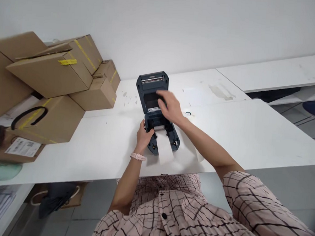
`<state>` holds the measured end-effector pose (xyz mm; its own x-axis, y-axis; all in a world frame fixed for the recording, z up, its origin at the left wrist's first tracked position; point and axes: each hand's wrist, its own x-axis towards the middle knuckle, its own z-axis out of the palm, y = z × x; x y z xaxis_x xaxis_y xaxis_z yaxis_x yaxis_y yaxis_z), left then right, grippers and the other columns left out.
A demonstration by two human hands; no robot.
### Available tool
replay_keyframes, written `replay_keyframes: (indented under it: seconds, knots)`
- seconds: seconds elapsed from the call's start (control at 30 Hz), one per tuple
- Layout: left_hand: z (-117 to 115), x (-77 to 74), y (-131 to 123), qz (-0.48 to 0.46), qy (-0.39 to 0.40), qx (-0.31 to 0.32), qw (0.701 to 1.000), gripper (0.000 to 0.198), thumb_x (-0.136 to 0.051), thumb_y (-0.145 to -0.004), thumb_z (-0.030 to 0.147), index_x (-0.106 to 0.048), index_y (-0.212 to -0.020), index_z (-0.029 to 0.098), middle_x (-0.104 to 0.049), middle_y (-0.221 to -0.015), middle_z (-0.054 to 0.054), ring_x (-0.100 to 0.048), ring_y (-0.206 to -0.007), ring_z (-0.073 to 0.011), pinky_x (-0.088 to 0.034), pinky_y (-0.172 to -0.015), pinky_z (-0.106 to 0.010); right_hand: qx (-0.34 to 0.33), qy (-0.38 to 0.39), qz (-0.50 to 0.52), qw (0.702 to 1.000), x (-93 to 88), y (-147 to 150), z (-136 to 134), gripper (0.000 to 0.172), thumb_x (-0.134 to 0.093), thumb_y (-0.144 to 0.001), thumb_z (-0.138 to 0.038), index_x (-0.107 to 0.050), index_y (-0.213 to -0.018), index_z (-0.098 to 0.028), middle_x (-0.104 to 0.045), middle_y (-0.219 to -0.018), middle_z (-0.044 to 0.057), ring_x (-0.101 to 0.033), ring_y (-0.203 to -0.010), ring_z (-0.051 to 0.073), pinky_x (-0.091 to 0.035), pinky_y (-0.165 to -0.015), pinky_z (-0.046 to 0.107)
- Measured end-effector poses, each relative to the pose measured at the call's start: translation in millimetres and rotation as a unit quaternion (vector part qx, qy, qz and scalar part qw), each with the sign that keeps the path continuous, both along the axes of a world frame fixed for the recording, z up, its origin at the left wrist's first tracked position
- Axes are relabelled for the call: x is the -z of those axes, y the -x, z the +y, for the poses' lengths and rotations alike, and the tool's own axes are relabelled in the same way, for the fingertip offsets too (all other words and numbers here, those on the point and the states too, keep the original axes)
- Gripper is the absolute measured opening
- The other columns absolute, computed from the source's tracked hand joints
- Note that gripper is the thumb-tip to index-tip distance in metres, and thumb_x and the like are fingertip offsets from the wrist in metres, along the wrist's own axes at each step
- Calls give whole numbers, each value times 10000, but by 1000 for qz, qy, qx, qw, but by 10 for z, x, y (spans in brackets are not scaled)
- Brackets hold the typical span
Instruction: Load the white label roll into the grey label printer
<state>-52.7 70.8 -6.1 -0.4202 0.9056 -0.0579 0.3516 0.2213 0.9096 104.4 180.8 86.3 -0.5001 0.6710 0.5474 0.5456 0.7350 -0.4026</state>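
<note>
An open dark label printer (175,136) stands on the white table, its hinged lid (140,92) tipped back toward the wall. A strip of white label paper (164,147) runs out of its front and hangs toward me. My left hand (144,135) is closed on the left side of the printer's base, thumb over the rim. My right hand (171,107) is raised in front of the lid's inner side, with thumb and fingers apart. Nothing shows in its grasp; whether its fingertips touch the lid I cannot tell.
Brown cardboard boxes (50,74) are piled on the left of the white table (102,143). A small dark ring-like item (188,113) lies right of the printer. A green roll (2,171) rests at the left edge. Dark bags (58,195) sit below the table.
</note>
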Motion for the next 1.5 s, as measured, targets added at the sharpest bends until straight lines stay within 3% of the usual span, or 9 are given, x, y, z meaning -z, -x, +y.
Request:
replay_keyframes:
  seconds: [0.13,0.37,0.6,0.83,0.97,1.13,1.23,1.33,1.5]
  knots:
    - [-32,-10,6,36,2,17,999,800,-680,-847,270,-394,-1590,188,-617,-1492,-168,-585,-1378,-370,-462,-1139,-516,-49,58,-305,949,224,122,-131,377,-438,-977,-105,-726,-1220,-84,-759,-1215,211,-706,-1152,325,-462,-1035,439]
    - [-145,19,-14,17,-30,9,999,806,-556,-916,181,-246,-1658,226,-609,-1519,-137,-666,-1270,-296,-475,-1121,-506,-179,107,-403,891,373,250,-60,221,-604,-848,-47,-790,-937,-126,-814,-990,157,-754,-1015,283,-322,-1136,429]
    - [-164,31,-23,8,-48,-1,999,761,-560,-924,184,-304,-1640,223,-610,-1515,-142,-603,-1376,-287,-453,-1160,-480,-273,193,-367,868,231,23,107,347,-643,-914,-199,-710,-1254,-211,-807,-1046,44,-746,-923,200,-522,-786,282]
    - [-170,79,-7,5,-73,17,997,730,-548,-939,208,-332,-1631,288,-561,-1568,-99,-535,-1451,-280,-461,-1173,-469,-380,282,-209,856,127,-244,29,380,-721,-855,-267,-731,-1235,-249,-778,-1135,39,-720,-905,186,-553,-792,303]
    - [-171,69,-8,-3,-74,24,997,699,-536,-957,226,-336,-1625,279,-547,-1578,-117,-502,-1483,-283,-457,-1179,-484,-415,313,-75,851,39,-791,-45,446,-689,-910,-491,-681,-1270,-227,-739,-1175,79,-681,-959,199,-541,-844,355]
    - [-156,100,7,3,-80,19,997,648,-551,-955,253,-413,-1587,275,-545,-1583,-102,-471,-1506,-282,-412,-1224,-480,-239,336,233,881,393,-2051,-356,699,-663,-581,-963,-632,-769,-290,-638,-633,35,-626,-617,238,-540,-647,459]
    - [-137,146,23,3,-88,13,996,643,-586,-939,276,-449,-1567,300,-582,-1550,-83,-499,-1484,-288,-423,-1221,-484,-65,304,410,857,642,-2604,-581,585,-790,-591,-844,-590,-760,-321,-628,-652,30,-642,-644,258,-546,-655,490]
    - [-126,176,29,4,-97,10,995,640,-595,-936,295,-458,-1562,307,-576,-1555,-75,-501,-1481,-283,-424,-1222,-477,-18,374,352,858,805,-2759,-595,449,-928,-660,-519,-639,-937,-317,-762,-1011,92,-727,-1005,323,-576,-835,523]
    - [-132,144,29,-9,-81,12,997,647,-560,-963,311,-408,-1592,296,-515,-1609,-89,-435,-1530,-266,-381,-1242,-462,-3,421,276,864,1178,-2507,-310,501,-888,-682,-492,-612,-1013,-236,-756,-1200,142,-699,-1124,300,-580,-904,479]
